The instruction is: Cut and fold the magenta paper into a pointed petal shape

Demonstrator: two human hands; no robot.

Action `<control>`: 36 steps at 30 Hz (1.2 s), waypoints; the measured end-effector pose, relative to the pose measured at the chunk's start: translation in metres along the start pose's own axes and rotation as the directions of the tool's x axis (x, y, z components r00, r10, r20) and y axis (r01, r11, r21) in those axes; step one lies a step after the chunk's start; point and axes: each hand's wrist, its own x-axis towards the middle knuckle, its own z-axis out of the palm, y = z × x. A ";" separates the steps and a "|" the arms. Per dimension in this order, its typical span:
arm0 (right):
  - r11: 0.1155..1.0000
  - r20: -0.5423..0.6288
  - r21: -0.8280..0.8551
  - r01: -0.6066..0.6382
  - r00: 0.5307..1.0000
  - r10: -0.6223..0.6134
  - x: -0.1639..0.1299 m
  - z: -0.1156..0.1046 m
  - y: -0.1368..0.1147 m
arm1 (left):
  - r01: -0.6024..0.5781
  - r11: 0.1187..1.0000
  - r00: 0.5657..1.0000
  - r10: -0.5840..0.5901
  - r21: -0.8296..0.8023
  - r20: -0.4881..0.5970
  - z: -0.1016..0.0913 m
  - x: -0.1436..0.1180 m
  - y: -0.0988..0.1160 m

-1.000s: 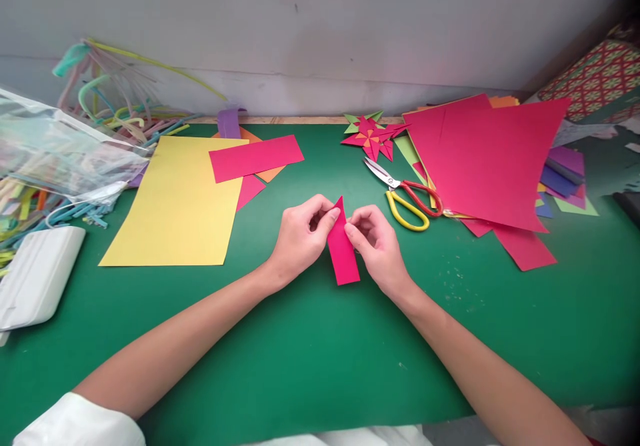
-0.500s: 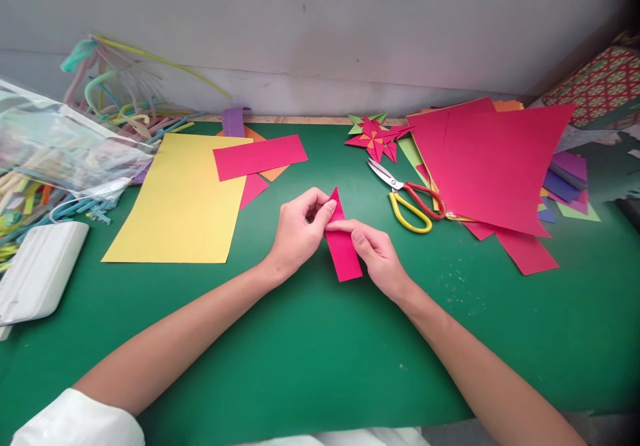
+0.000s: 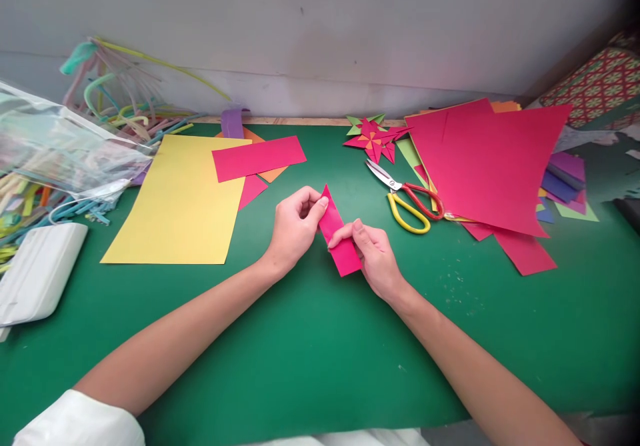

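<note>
Between my hands is a narrow red paper strip (image 3: 345, 257), held up off the table, with its far end folded to a point. My left hand (image 3: 294, 227) pinches the strip near the pointed end, thumb on top. Lower down, my right hand (image 3: 377, 256) grips it, the index finger lying across its face and the thumb raised beside that finger. The other right fingers are partly hidden behind the paper. Scissors (image 3: 403, 196) with one red and one yellow handle lie beyond my right hand, blades slightly apart.
Left lies a yellow sheet (image 3: 170, 213), partly under a red paper rectangle (image 3: 260, 158). Folded paper stars (image 3: 374, 141) sit at the back. Large red sheets (image 3: 485, 166) are stacked right. A white device (image 3: 43, 273) and pipe cleaners (image 3: 135, 116) occupy the left side of the green table (image 3: 300, 366).
The strip's pointed end has swung left and the strip tilts more. My right hand has slid down along it, its index finger now lower across the paper.
</note>
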 end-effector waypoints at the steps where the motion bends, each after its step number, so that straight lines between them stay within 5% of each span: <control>1: 1.000 -0.003 -0.004 0.008 1.000 -0.008 0.000 0.000 0.000 | 0.006 1.000 1.000 -0.006 -0.010 -0.012 -0.002 0.002 0.000; 9: 0.985 0.062 0.165 -0.047 0.997 0.038 -0.003 0.002 0.001 | -0.015 0.998 0.991 0.007 -0.059 -0.137 -0.021 0.027 -0.009; 17: 0.985 0.055 0.174 -0.007 0.998 -0.002 -0.004 0.002 0.001 | -0.010 0.997 0.991 0.000 -0.070 -0.136 -0.024 0.030 -0.010; 25: 0.998 0.404 0.004 0.067 0.912 -0.063 -0.001 -0.016 -0.007 | -0.048 0.999 0.996 0.047 -0.018 -0.076 -0.016 0.015 0.003; 32: 0.994 0.309 0.105 0.011 0.950 -0.043 -0.001 -0.013 -0.004 | 0.046 0.997 0.994 -0.039 -0.064 0.107 0.003 -0.009 0.001; 36: 0.981 0.291 0.178 -0.077 0.956 0.022 -0.001 -0.014 0.001 | 0.055 0.997 0.994 -0.050 -0.045 0.099 0.007 -0.015 -0.001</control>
